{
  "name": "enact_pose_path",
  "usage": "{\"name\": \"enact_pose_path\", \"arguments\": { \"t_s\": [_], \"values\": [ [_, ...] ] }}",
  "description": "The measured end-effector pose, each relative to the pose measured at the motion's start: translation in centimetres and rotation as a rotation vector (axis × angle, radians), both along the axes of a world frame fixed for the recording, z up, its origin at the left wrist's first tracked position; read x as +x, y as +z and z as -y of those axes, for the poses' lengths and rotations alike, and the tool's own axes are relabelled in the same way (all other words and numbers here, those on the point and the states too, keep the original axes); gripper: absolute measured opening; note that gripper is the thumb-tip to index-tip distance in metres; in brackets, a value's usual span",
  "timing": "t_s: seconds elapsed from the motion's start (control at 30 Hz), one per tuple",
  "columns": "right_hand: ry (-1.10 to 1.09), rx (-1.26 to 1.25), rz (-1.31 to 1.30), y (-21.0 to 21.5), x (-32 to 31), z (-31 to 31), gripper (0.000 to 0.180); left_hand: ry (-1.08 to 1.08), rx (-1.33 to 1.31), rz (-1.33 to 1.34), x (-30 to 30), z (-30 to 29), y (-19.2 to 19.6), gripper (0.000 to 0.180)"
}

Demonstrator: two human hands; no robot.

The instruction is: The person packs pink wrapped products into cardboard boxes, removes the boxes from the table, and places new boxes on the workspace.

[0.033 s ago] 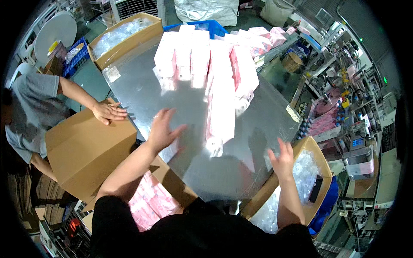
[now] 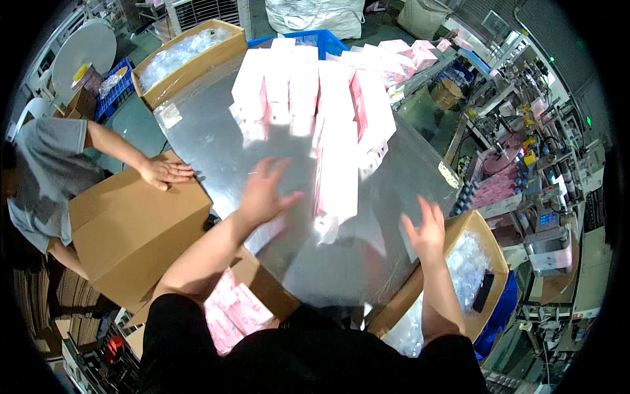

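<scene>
Over the metal table, my left hand is in the air with its fingers apart and nothing in it. It is left of the near end of a row of pink-and-white packs, not touching it. My right hand hovers at the table's right side, fingers spread and bare, close to a cardboard box of clear plastic pieces. More white-and-pink packs stand in rows at the far side; glare washes out their detail. Below my left forearm, an open carton holds pink packs.
At left, a co-worker's hand rests on a large brown carton. Another box of clear plastic sits at the table's far left corner. A blue crate is behind the packs. Machinery lines the right.
My left hand has moved right and slightly farther away, toward the row of packs. My right hand has shifted a little left and away from me. Both remain without anything in them.
</scene>
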State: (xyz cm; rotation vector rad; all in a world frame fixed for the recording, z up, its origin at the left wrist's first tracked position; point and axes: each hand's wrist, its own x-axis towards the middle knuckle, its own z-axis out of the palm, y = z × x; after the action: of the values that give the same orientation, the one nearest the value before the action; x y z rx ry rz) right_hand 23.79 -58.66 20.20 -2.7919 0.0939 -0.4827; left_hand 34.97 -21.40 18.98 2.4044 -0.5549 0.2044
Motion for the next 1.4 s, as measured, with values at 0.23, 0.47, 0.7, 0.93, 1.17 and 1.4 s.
{"name": "enact_pose_path", "arguments": {
  "t_s": [0.23,0.47,0.7,0.93,1.17,1.4],
  "values": [
    [-0.340,-0.197,-0.197,1.1,26.7,-3.8,0.101,0.048,0.039,0.140,16.1,14.9,0.4,0.056],
    [-0.214,0.060,-0.537,-1.2,31.2,-0.2,0.104,-0.300,0.709,0.020,26.3,16.1,-1.5,0.040],
    [-0.068,0.041,-0.583,-0.1,18.0,2.5,0.104,-0.168,0.288,-0.203,14.3,3.2,0.3,0.054],
    [0.481,0.180,-0.471,0.8,15.8,-6.2,0.074,-0.121,0.477,-0.299,-10.3,1.9,2.9,0.079],
    [0.439,-0.048,-0.098,0.4,42.2,-3.5,0.104,-0.110,0.651,-0.231,-9.8,4.4,2.3,0.096],
    [0.398,-0.171,-0.287,-3.3,38.4,-7.0,0.112,0.176,0.530,-0.233,-9.3,3.6,1.0,0.095]
  ]
}}
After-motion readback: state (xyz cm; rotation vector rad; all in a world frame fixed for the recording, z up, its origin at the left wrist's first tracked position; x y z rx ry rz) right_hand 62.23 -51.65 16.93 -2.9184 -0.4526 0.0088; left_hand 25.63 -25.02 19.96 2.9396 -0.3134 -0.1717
